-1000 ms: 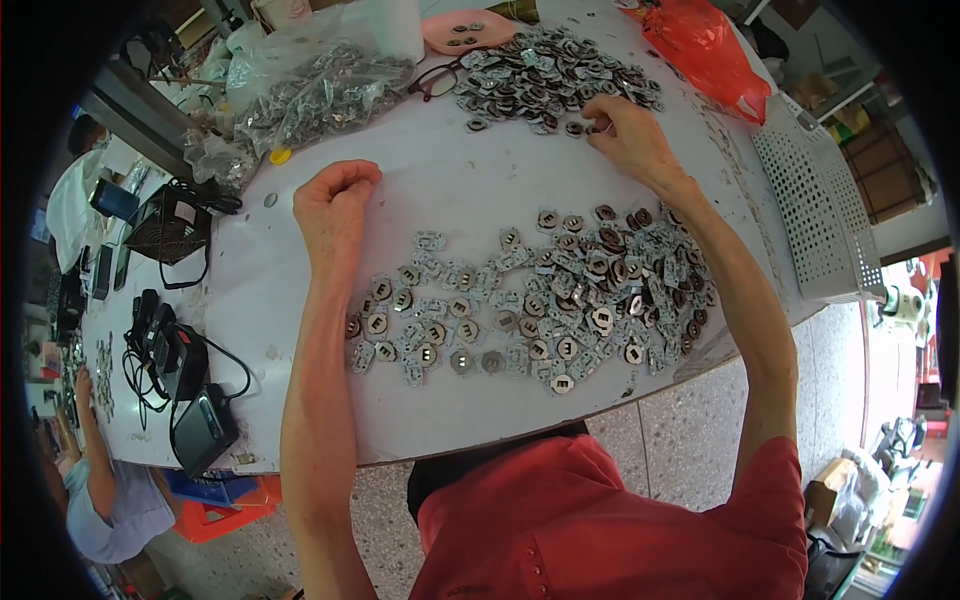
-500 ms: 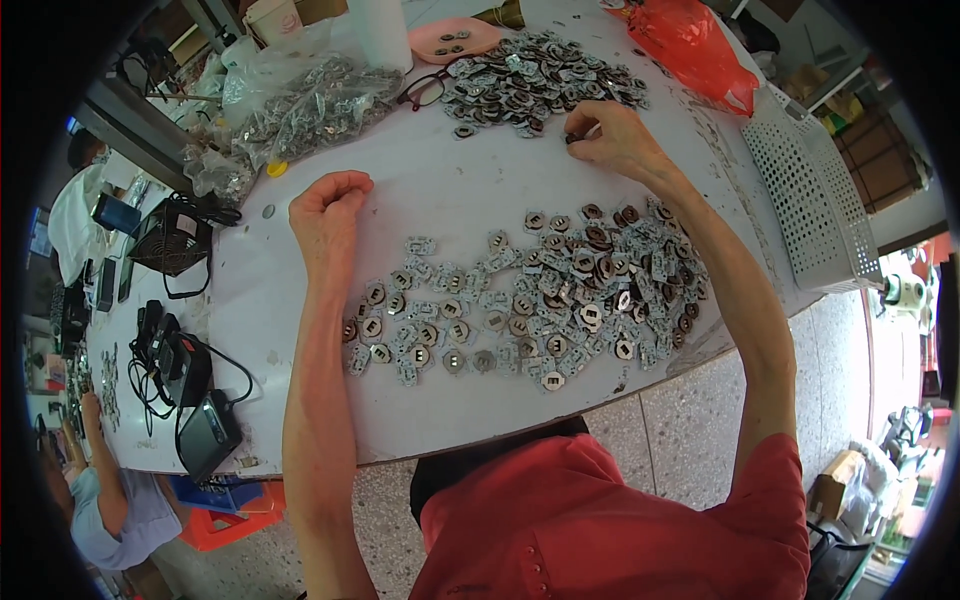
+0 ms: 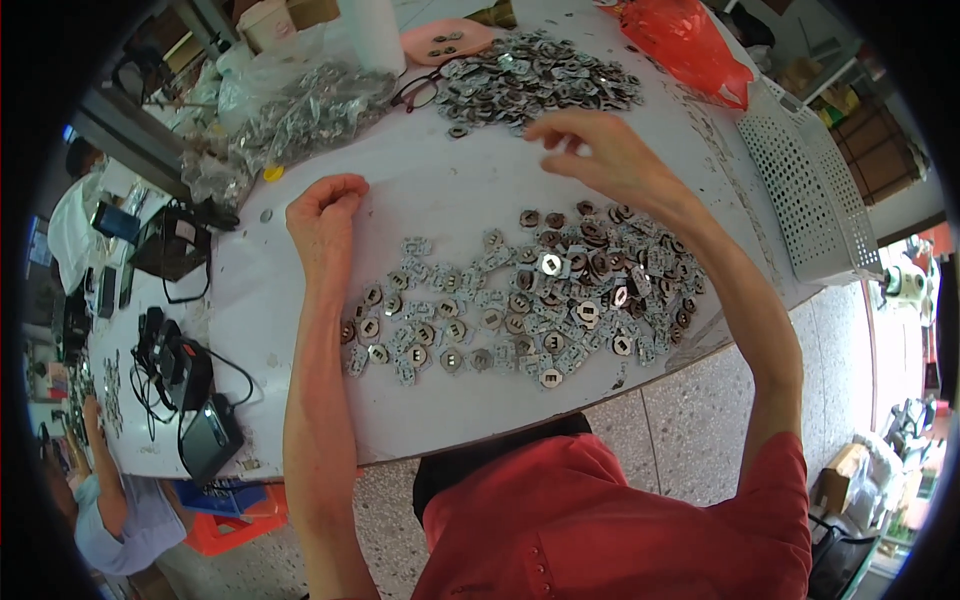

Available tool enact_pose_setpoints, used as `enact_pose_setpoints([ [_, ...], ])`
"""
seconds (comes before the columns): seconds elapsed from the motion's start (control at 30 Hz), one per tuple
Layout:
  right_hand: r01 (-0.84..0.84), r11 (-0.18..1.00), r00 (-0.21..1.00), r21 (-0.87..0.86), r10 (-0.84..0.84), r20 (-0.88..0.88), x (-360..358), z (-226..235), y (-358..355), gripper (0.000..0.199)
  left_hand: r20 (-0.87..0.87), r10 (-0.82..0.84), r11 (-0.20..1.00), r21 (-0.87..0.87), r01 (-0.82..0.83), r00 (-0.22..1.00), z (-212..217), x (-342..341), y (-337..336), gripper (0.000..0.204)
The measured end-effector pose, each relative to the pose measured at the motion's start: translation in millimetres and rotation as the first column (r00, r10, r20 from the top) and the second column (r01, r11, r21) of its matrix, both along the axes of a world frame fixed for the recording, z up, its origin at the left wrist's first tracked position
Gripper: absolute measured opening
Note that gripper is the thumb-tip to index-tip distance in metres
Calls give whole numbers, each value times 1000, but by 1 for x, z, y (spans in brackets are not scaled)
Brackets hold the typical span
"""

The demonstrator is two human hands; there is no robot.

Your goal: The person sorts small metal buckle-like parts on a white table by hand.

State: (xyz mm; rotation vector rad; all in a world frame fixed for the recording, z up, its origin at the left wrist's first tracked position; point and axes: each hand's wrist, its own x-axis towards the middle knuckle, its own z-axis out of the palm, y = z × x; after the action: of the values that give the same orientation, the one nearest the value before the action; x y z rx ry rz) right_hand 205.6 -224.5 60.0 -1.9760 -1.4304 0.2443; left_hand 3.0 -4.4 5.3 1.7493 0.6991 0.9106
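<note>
My left hand [image 3: 325, 215] is closed in a fist and rests on the white table [image 3: 440, 185], just beyond the left end of a spread of small flat metal parts [image 3: 520, 300]. My right hand [image 3: 605, 150] hovers with loosely curled fingers between that near spread and a second pile of the same metal parts [image 3: 530, 80] at the far edge. Whether its fingers hold a part is hidden.
A clear plastic bag of metal parts [image 3: 290, 115] lies at the far left, beside eyeglasses [image 3: 420, 92] and a pink dish [image 3: 445, 40]. A red bag [image 3: 690, 45] and white perforated basket [image 3: 810, 190] sit right. Black devices with cables [image 3: 180, 370] lie left. Another person [image 3: 110, 500] works below left.
My right hand has left the far pile and drawn back toward the near spread. My left fist has stayed where it was.
</note>
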Motion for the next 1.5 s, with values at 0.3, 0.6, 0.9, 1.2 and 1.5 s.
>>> enact_pose_setpoints([
  [0.3,263,965,901,20,-252,354,26,-69,88,18,-58,27,993,117,-20,998,-21,-8,33,18],
  [0.6,304,942,865,140,-334,374,22,-84,72,20,-62,-74,996,41,77,995,-20,3,20,17],
  [0.9,386,894,862,227,-437,256,35,-66,85,15,-101,21,985,175,-3,995,-20,-15,32,20],
  [1.2,338,941,775,-8,-283,-565,64,-28,18,16,-4,-12,1000,25,12,1000,-2,0,0,15],
  [1.5,282,953,632,-112,-272,-725,58,-17,-2,9,27,-26,999,-41,27,999,-3,-1,0,15],
])
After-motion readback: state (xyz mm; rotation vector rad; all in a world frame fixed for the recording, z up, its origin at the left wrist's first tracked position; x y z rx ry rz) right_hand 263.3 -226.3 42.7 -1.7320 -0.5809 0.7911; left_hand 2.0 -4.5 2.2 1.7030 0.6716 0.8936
